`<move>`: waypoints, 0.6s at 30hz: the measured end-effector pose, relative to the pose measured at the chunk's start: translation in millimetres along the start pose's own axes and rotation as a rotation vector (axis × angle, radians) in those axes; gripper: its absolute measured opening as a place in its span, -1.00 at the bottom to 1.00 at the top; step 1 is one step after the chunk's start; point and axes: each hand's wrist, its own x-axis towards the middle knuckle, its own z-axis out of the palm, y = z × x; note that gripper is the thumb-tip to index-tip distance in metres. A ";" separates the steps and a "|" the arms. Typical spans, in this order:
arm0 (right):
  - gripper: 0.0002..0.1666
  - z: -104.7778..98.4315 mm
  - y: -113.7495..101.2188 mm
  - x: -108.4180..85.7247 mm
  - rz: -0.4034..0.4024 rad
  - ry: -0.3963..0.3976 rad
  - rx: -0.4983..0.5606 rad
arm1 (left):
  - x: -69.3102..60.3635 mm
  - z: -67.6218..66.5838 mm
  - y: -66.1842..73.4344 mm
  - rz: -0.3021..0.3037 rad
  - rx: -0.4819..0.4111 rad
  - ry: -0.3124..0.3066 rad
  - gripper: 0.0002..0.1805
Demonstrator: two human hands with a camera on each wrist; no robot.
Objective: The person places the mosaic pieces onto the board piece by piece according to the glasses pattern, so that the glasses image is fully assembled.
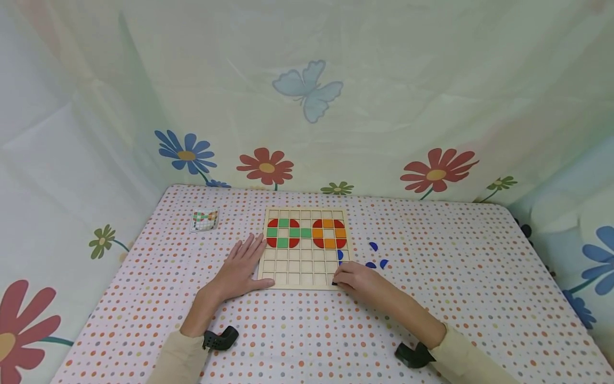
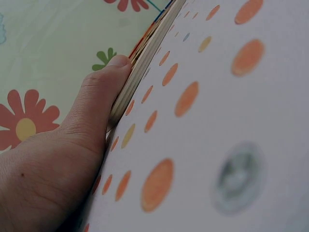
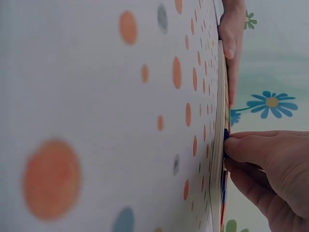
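Observation:
A wooden grid board point(image 1: 307, 265) lies on the table, with red, green and orange tiles forming two rounded rings joined by a green tile point(image 1: 306, 232). Fingers spread, my left hand point(image 1: 235, 274) rests along the board's left edge, its thumb on the near left corner. At the near right part of the board, my right hand point(image 1: 362, 282) pinches a small blue piece point(image 3: 226, 134) between thumb and fingers. Blue pieces point(image 1: 340, 255) sit in the right part of the grid, just below the orange ring; my right hand partly hides that area.
Three blue half-round pieces point(image 1: 373, 246) lie loose on the dotted tablecloth point(image 1: 297, 341), right of the board. A small printed pattern card point(image 1: 204, 220) is at the far left. A flowered curtain point(image 1: 374, 106) hangs behind the table.

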 end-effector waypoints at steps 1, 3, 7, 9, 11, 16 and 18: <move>-0.87 0.1 0.0 0.4 0.001 0.003 0.002 | 0.1 -0.1 0.1 -0.001 -0.003 0.000 0.16; -0.88 0.3 0.0 1.1 0.001 0.009 0.003 | 0.3 -0.2 0.2 -0.001 -0.004 0.000 0.16; -0.90 1.1 -0.1 2.3 0.018 0.020 0.002 | 1.2 0.2 -0.6 -0.001 0.002 0.003 0.16; -0.91 1.3 -0.8 2.3 0.033 0.016 -0.007 | 1.4 0.4 -0.9 -0.002 0.007 0.003 0.16; -0.92 1.1 -1.8 1.4 0.048 0.006 -0.004 | 1.4 0.6 -0.8 -0.004 0.007 0.001 0.16; -0.93 -2.0 -4.0 -3.1 0.046 -0.015 0.013 | 0.3 0.0 0.7 -0.010 0.005 -0.006 0.16; -0.93 -3.5 -4.3 -4.9 0.025 -0.005 0.013 | -0.1 -0.2 0.8 -0.009 0.005 -0.005 0.16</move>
